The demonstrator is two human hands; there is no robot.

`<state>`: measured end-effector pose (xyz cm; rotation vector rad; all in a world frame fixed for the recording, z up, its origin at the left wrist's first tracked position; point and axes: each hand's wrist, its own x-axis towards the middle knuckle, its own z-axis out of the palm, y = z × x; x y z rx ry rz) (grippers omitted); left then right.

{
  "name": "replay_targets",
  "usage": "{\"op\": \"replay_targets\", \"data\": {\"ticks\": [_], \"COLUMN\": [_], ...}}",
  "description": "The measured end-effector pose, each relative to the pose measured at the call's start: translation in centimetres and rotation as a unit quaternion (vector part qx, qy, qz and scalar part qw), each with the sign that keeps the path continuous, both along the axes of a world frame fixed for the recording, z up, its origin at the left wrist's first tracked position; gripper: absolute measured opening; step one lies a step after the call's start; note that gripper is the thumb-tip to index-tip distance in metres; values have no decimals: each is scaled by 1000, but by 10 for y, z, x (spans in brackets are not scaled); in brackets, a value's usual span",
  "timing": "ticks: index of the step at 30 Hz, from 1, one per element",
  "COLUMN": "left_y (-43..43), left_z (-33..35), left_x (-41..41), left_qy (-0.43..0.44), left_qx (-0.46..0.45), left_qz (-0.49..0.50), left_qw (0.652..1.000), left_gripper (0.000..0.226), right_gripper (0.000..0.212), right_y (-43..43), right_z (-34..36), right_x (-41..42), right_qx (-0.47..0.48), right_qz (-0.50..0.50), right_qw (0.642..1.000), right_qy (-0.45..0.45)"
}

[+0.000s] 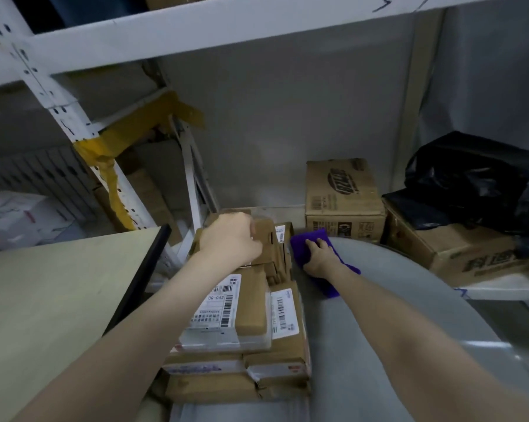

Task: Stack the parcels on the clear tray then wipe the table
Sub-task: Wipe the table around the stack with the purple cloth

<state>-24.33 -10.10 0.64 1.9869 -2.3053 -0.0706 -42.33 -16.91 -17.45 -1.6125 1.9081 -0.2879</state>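
Tabletop bears cloth, seemingly pressed beneath right grip.

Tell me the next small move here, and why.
Probably draw the purple cloth back toward you across the grey table. The right hand presses it flat at the far end beside the parcel stack, which the left hand rests on, so the bare surface nearer you likely awaits wiping.

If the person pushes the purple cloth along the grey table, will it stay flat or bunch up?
Probably floppy: the purple cloth lies limp and flat on the grey table. It likely slides well under the right hand, whose fingers press it; free edges may fold. It looks thin, so probably light.
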Motion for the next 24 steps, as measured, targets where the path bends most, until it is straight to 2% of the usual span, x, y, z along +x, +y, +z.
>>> {"op": "replay_targets", "data": {"ticks": [3,6,12,15,17,19,22,24], "left_y": [-2,-1,10,18,26,38,57,65], "left_z": [-1,0,5,9,10,11,11,9], "left_x": [-2,-3,-7,-9,-5,2,10,9], "left_qy": [-4,-11,-12,12,30,54,80,90], "left_qx": [-4,-6,-5,-5,-18,-37,-66,-63], "left_qz": [-2,2,4,-6,-15,-13,-5,-23], "left_qw": [1000,1000,1000,1000,999,998,995,994], "left_gripper": [12,14,14,14,15,19,25,26], "right_gripper": [68,53,41,36,37,42,46,55], "right_y": [-5,8,63,94,96,83,43,13], "right_z": [-4,-6,-8,4,17,23,22,13], "right_x": [8,4,-38,-73,-86,-77,-30,2], "right_qx": [-23,-52,-107,-87,-89,-149,-198,-149], "right_qz": [102,144,97,26,-68,-122,-56,44], "right_qw": [994,981,976,974,975,969,974,986], "right_qy": [46,123,165,206,193,157,99,67]}}
